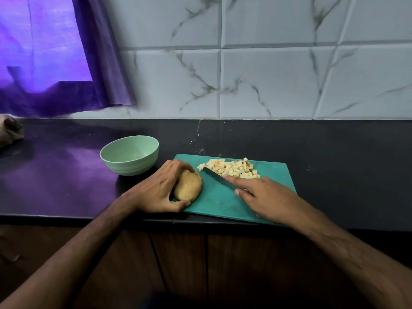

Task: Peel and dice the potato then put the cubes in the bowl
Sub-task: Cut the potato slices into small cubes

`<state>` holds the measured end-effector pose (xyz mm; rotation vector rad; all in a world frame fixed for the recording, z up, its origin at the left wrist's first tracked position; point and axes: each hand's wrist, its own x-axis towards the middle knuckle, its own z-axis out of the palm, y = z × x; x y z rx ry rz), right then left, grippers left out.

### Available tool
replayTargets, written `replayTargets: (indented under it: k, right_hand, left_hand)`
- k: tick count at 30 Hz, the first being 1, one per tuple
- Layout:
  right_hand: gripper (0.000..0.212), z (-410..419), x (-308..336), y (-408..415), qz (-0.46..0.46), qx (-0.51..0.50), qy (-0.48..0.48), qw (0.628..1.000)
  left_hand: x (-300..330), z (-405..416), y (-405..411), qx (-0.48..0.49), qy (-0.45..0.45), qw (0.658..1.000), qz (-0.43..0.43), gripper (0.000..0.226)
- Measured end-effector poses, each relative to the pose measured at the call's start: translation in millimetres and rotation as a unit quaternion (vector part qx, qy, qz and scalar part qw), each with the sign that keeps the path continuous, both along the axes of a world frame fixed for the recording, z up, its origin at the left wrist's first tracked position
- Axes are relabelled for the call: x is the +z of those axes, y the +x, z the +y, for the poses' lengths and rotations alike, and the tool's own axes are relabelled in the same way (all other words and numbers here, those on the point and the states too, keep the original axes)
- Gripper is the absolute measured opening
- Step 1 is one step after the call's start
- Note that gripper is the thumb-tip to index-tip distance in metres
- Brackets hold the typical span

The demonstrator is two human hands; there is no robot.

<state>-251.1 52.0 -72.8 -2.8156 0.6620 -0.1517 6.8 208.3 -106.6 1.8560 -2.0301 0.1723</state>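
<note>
Behind, marble-veined wall tiles (278, 81) meet a glossy black counter (334, 152).

One whole potato (188, 186), one bowl (129, 155), one knife (219, 178), one cutting board (223, 204), one heap of potato cubes (231, 168).

Dim overall; violet daylight through curtain (44, 52) (upper left) glares on bench (55, 175); wide-angle bowing at edges; focus soft.

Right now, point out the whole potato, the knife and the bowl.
whole potato (189, 185): head view, on its brown skin.
knife (215, 176): head view, mid-blade.
bowl (133, 169): head view, on its outer wall.
</note>
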Motion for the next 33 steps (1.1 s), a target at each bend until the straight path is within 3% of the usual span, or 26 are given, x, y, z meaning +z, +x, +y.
replayTargets:
  k: [5,12,20,33]
  right_hand:
    - [0.046,4,-3,0,-0.030,-0.022,0.037,0.999]
    - [0.047,5,2,1,-0.003,-0.021,0.036,0.999]
    - [0.049,14,22,2,-0.011,0.000,0.093,0.996]
    - [0.046,16,48,11,0.067,0.011,0.139,0.988]
  left_hand:
    - [4,-10,1,0.006,0.013,1.000,-0.008,0.073]
    - [-1,-29,-15,0.042,0.033,0.998,0.012,0.079]
    - [-2,-27,-14,0.045,0.033,0.998,0.039,0.070]
    - [3,-29,-8,0.021,0.029,0.998,0.052,0.067]
